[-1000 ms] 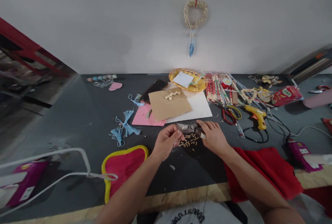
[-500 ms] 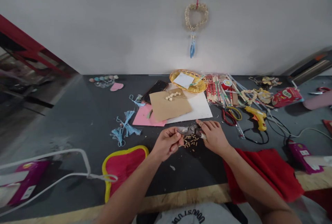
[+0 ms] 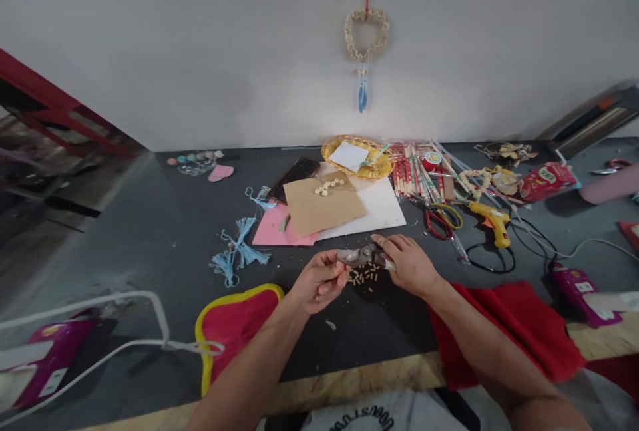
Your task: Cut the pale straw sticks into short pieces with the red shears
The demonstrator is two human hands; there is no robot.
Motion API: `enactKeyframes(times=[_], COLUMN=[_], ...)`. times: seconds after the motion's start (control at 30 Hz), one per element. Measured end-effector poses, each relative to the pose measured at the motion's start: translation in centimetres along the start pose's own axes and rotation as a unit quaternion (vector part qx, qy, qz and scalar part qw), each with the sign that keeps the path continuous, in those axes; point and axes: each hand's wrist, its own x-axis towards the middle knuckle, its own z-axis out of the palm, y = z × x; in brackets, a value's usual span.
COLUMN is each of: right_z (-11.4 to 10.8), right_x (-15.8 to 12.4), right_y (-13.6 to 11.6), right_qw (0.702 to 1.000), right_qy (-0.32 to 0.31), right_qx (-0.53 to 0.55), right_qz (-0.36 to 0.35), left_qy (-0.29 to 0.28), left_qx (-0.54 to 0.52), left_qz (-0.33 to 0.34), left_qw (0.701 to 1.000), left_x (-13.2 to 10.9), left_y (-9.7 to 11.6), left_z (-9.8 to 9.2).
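My right hand (image 3: 410,265) gripped the cutters (image 3: 357,257) in closed fingers. My left hand (image 3: 317,279) pinched its fingers narrow at the blade tip, on what I couldn't tell. Cut bits (image 3: 363,276) lay on the tabletop (image 3: 150,231) just below my fingers.

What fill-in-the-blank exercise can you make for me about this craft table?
1. The right hand grips the cutters, and the cloth beside it is ____.
2. The glue gun is ____ in colour.
3. The wreath on the wall has the shape of a ____.
4. The basket holds a ____ sheet of paper.
Missing words: red; yellow; heart; white.
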Motion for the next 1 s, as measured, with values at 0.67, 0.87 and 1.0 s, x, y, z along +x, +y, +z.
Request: enactKeyframes(times=[0.67,0.87,1.0], right_z=[0.9,0.4,-0.3], right_x=[0.2,0.1,0.1], right_y=[-0.1,0.0,-0.1], right_qw=[0.998,0.999,0.999], right_qy=[0.028,0.0,-0.004], right_qx=[-0.01,-0.004,-0.014], right_qz=[0.055,0.041,0.04], left_qy=[0.184,0.15,0.114], left_qx=[0.285,0.193,0.133], left_qz=[0.183,0.148,0.114], left_qw=[0.923,0.958,0.978], left_x=[0.5,0.5,0.4], left_y=[-0.4,-0.4,-0.1], left_z=[0.1,0.4,0.6])
